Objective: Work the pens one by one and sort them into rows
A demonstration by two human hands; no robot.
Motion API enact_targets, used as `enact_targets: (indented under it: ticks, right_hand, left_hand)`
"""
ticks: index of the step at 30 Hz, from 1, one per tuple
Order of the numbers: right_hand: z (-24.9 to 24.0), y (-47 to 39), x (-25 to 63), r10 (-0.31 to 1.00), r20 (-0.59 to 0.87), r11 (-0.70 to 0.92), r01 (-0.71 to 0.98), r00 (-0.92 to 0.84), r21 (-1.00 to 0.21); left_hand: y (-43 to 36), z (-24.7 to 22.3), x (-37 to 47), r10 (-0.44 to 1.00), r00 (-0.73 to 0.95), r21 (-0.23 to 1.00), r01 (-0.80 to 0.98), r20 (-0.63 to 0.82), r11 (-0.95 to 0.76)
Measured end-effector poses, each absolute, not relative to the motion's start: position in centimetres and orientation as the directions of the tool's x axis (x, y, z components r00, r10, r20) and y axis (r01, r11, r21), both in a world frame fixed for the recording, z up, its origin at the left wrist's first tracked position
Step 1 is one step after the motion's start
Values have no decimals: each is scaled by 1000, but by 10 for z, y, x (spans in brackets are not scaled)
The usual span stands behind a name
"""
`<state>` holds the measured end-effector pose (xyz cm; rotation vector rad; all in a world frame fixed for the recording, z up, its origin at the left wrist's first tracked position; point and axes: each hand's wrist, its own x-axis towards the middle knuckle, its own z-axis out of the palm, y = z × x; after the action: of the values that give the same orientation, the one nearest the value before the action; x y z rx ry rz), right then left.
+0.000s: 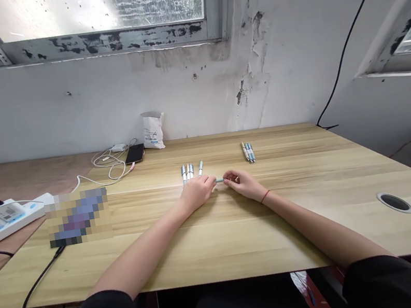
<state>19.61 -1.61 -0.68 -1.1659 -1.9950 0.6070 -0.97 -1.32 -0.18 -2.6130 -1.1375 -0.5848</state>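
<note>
Between my two hands, just above the wooden desk (190, 251), a slim blue-green pen part (219, 180) lies level. My left hand (198, 190) is closed on its left end, the fingers hiding most of that side. At the other end, my right hand (242, 183) pinches it between thumb and fingertips; a red string circles that wrist. Just behind my left hand lie several white-and-blue pens (188, 170) side by side, partly covered by the hand. One more pen (200, 167) rests slightly apart, to their right.
Farther back on the right lies a small group of pens (248, 152). A white packet (153, 130) stands against the wall near a black phone (135, 153) with a coiled white cable. At left are a power strip (15, 217) and a blurred-out device (80, 217). A round cable hole (394, 202) sits at right.
</note>
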Motion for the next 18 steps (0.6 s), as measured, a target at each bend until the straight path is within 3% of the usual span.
enact_targets:
  ticks: [7,11,18]
  right_hand:
    - [-4,-16,195,883,360,469,532,-302,-705]
    - [-7,-15,194,872,415,489,447,-258,-749]
    - [-2,-20,193,890,340,443,401,-304,-802]
  left_hand:
    - [-16,-1,-7,609,636,-113,730,475,-674]
    - [-18,-1,-7,631,615,-64,739,473,-671]
    - [-16,-2,-8,630,580,-34,749,517,-662]
